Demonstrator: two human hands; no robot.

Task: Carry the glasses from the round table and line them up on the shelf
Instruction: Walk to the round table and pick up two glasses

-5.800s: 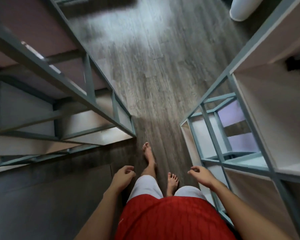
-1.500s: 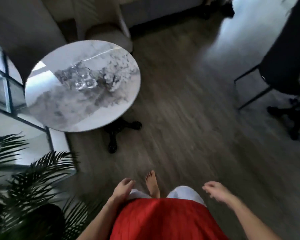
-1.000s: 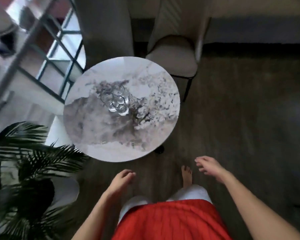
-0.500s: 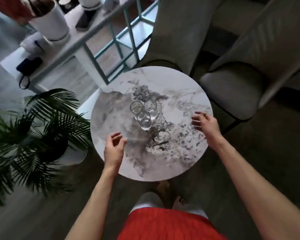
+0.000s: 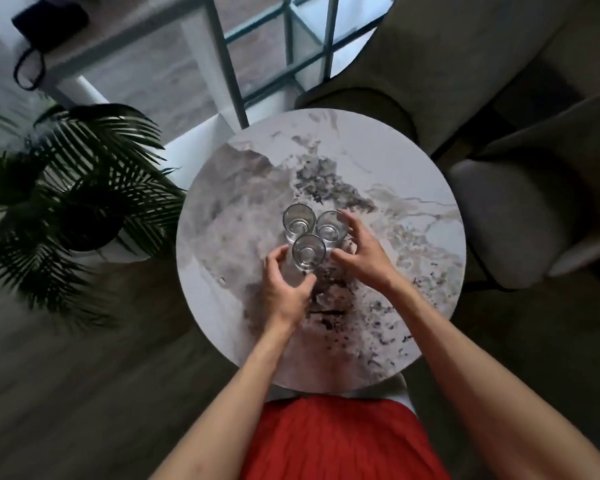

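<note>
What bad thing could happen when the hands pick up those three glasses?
The glasses stand bunched together, seemingly touching. Lifting the near glass with the left hand could knock the far-left glass over. The right hand curves round the right glass in the same tight spot, so the hands might bump.

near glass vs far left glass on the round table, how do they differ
The near glass sits in the left hand's curled fingers; the far left glass is untouched. The near glass stands closest to the person, the far left glass farther back. Both are clear, upright, on the round table.
</note>
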